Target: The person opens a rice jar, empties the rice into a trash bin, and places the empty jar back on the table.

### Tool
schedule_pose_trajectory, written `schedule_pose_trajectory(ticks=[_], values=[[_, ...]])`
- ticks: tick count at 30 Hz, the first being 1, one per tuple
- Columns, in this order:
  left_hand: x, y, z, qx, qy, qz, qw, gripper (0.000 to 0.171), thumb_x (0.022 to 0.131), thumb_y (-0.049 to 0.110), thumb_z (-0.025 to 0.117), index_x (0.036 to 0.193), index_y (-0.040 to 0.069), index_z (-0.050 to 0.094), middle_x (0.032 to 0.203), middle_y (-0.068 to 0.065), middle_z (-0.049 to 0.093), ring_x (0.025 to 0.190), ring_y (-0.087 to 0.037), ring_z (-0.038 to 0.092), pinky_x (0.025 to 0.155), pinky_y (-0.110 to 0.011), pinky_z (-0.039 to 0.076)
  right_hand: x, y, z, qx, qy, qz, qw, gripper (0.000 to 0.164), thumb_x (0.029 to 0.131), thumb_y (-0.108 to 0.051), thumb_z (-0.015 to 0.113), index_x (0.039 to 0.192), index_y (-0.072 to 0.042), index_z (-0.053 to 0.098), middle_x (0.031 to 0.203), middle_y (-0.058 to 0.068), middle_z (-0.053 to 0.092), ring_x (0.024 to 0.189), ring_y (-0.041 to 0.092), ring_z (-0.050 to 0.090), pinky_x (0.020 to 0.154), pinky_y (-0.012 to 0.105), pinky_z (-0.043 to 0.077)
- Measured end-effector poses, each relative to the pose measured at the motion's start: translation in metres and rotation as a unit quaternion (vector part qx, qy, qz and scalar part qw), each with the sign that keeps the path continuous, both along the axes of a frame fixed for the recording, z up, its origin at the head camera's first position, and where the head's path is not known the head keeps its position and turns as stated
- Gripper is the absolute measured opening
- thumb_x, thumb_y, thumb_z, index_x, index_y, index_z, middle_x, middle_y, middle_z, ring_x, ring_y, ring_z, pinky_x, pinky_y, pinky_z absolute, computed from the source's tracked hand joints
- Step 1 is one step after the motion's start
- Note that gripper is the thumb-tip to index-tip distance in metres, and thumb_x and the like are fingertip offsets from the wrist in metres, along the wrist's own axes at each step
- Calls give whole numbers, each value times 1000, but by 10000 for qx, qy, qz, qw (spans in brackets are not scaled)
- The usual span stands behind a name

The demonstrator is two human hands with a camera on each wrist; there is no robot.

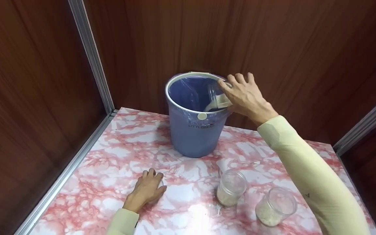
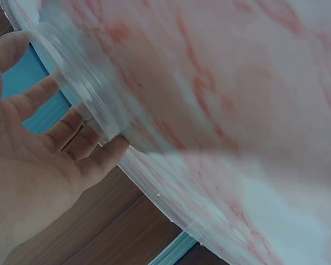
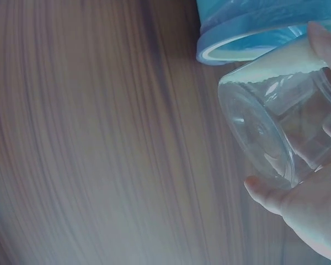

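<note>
In the head view my right hand (image 1: pixel 245 98) grips a clear plastic jar (image 3: pixel 265 118) at the bucket's right rim. The jar is tipped, and pale, rice-like grains (image 1: pixel 222 101) lie along its lower side and run out into the blue bucket (image 1: pixel 194 137). A clear plastic liner covers the bucket's rim. My left hand (image 1: pixel 147 189) is low on the tabletop at left, holding a clear round lid (image 2: pixel 80 83) by its edge, thumb on one side and fingers on the other. The head view mostly hides this lid behind the hand.
Two open clear jars, one nearer the middle (image 1: pixel 231 187) and one farther right (image 1: pixel 274 209), stand on the red-and-white marbled tabletop (image 1: pixel 109 186) with pale grains inside. Brown wood-look panels (image 1: pixel 135 49) enclose the table at the back and sides.
</note>
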State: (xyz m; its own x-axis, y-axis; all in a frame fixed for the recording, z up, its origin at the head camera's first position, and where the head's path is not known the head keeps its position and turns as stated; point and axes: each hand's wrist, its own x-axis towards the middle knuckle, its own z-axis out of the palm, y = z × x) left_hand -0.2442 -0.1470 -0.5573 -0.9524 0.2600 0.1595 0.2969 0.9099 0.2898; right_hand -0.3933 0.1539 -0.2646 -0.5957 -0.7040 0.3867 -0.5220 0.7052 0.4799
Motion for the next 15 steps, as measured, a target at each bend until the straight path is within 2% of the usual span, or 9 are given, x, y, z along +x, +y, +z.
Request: schedule_pose_trajectory(ticks=[15], values=[[-1,-1,-1,83,-167,32,9998,40,85,37,60,114,10,58,105,-13,47,91,-31,42,67,-45,40,3,-5,1,207,-123,-227,9995,97,52,-33,89,133,-18,38,121,21,45,116,42,39,92,63,30]])
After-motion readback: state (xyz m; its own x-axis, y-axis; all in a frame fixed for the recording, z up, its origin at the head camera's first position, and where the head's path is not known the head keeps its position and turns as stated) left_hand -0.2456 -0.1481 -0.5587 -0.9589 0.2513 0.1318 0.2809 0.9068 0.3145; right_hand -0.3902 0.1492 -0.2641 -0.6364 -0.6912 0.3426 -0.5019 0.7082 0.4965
